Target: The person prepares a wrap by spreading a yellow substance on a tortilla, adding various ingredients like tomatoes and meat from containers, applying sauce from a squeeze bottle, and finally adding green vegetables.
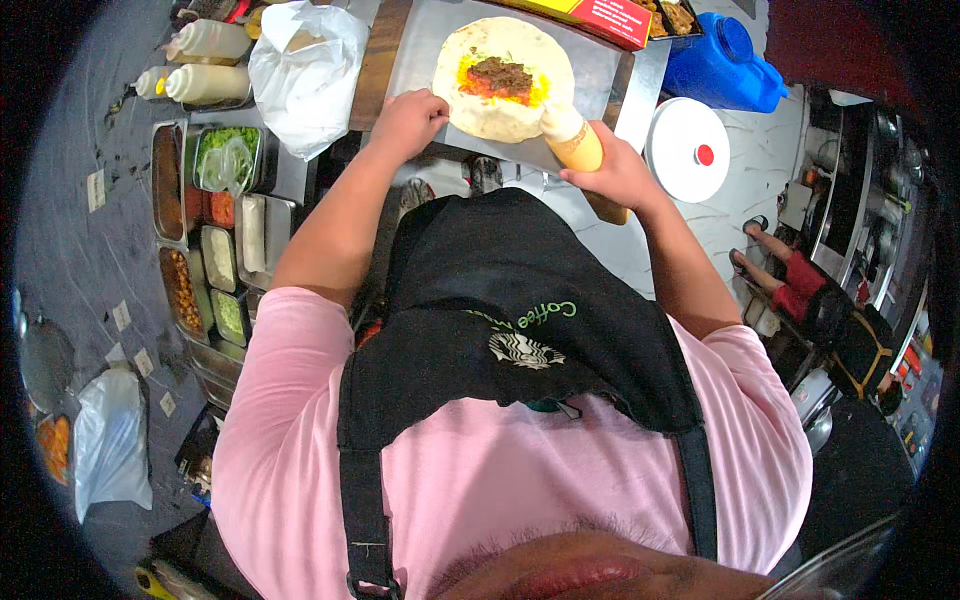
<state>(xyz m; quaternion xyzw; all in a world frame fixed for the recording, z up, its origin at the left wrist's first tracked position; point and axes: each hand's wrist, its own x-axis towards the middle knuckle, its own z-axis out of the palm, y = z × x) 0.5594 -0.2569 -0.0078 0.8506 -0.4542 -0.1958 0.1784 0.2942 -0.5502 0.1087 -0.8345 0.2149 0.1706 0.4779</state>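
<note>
A flat round tortilla [499, 124] lies on a pale sheet of paper [420, 45] over a wooden board [375, 64]. A dark minced filling [501, 77] sits on its middle, with orange-yellow sauce or cheese around it. My right hand [619, 169] holds a squeeze bottle of yellowish sauce [577, 142], its pale nozzle end over the tortilla's lower right edge. At the tortilla's left edge is my left hand [416, 120], its fingers curled; whether they pinch the edge or paper cannot be told.
A white plastic bag [307, 82] and squeeze bottles [206, 84] stand left, above metal trays of lettuce [225, 150] and other fillings. A red-yellow box [600, 19], a blue jug [720, 67] and a round white lid [686, 150] are at right. Another person [802, 289] is farther right.
</note>
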